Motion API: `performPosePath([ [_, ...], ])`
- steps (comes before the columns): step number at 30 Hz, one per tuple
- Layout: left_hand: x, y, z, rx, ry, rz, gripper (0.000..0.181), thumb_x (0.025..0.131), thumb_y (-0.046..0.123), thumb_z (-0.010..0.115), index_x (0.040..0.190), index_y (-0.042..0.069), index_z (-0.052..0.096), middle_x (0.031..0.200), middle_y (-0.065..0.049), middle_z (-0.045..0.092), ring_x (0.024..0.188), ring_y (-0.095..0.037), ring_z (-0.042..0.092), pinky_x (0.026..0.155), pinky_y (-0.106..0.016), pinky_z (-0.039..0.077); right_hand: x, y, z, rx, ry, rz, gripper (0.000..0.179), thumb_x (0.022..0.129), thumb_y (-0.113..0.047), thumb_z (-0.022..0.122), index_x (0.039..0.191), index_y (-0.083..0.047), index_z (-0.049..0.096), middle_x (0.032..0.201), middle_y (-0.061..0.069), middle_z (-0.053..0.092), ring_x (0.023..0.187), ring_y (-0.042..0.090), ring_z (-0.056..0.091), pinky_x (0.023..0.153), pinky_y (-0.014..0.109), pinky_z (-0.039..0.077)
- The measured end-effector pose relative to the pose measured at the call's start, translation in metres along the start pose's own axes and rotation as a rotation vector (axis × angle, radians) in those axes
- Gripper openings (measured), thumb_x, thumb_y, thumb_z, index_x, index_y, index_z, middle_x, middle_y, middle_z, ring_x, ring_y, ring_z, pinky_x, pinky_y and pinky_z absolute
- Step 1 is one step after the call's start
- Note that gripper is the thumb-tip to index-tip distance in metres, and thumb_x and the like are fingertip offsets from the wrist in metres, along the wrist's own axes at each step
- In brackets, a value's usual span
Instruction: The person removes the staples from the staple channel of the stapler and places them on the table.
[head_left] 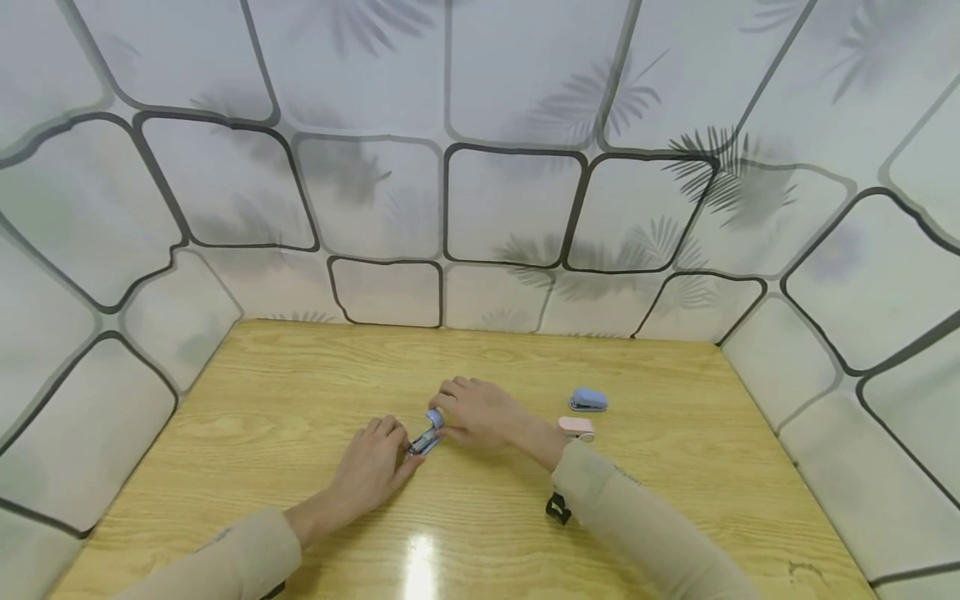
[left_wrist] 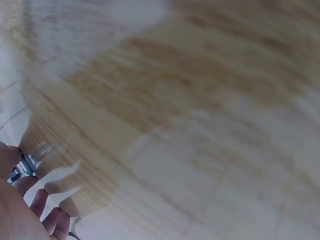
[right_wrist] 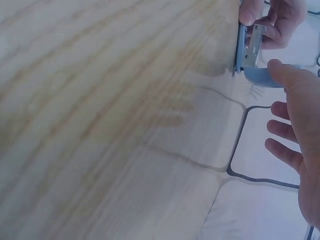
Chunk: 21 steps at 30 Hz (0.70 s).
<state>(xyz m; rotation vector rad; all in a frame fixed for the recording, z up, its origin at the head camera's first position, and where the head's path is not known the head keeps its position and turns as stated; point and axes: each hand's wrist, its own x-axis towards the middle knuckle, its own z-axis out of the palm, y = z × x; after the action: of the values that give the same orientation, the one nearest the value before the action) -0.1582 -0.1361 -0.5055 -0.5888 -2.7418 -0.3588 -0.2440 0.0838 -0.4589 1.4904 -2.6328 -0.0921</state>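
A small blue stapler [head_left: 425, 442] lies between the two hands with its top cover swung up, baring the metal staple channel [right_wrist: 254, 46]. My left hand [head_left: 371, 461] pinches one end of it between thumb and fingers. At the other end, the right hand [head_left: 480, 412] holds the raised blue cover [right_wrist: 263, 76], its thumb against it in the right wrist view; the remaining fingers are spread. In the left wrist view only a bit of the stapler [left_wrist: 21, 171] shows by the fingertips. Whether staples sit in the channel is too small to tell.
Right of the hands, a second blue stapler [head_left: 588, 400] and a pink stapler [head_left: 576, 426] rest on the wooden table [head_left: 315, 375]. The right forearm passes just in front of the pink one. Patterned white walls [head_left: 517, 208] enclose the table's back and sides.
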Motion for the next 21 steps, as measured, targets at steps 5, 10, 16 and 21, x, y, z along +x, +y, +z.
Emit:
performPosePath([
  [5,0.000,0.000,-0.001,-0.001,-0.015,-0.010,0.031,0.088,0.034,0.085,0.086,0.010,0.066,0.099,-0.007,0.068,0.087,-0.021,0.062,0.075,-0.035,0.056,-0.002,0.005,-0.002,-0.036,0.043,-0.007,0.039,0.103,-0.048,0.064,0.130,-0.020,0.065,0.125,-0.002,0.069,0.113,0.014,0.067,0.098,0.028,0.058],
  [10,0.001,0.001,-0.001,-0.010,-0.025,-0.018,0.030,0.088,0.034,0.085,0.087,0.010,0.067,0.098,-0.007,0.068,0.086,-0.020,0.060,0.075,-0.034,0.056,-0.005,0.011,-0.003,-0.055,0.046,0.016,0.043,0.102,-0.051,0.065,0.129,-0.018,0.066,0.122,-0.002,0.070,0.111,0.014,0.067,0.096,0.028,0.058],
  [16,0.002,0.001,-0.001,-0.015,-0.027,-0.023,0.030,0.088,0.034,0.085,0.087,0.011,0.067,0.097,-0.006,0.067,0.086,-0.020,0.060,0.076,-0.035,0.055,-0.007,0.019,0.002,-0.034,0.049,0.049,0.043,0.101,-0.053,0.065,0.128,-0.018,0.067,0.118,-0.002,0.070,0.106,0.013,0.067,0.093,0.028,0.058],
  [21,0.003,0.000,-0.003,-0.016,-0.039,-0.018,0.029,0.088,0.035,0.085,0.087,0.011,0.068,0.096,-0.006,0.067,0.085,-0.018,0.059,0.074,-0.033,0.054,-0.008,0.023,0.007,-0.008,0.047,0.065,0.044,0.102,-0.053,0.064,0.128,-0.018,0.067,0.117,-0.001,0.070,0.105,0.014,0.066,0.091,0.028,0.058],
])
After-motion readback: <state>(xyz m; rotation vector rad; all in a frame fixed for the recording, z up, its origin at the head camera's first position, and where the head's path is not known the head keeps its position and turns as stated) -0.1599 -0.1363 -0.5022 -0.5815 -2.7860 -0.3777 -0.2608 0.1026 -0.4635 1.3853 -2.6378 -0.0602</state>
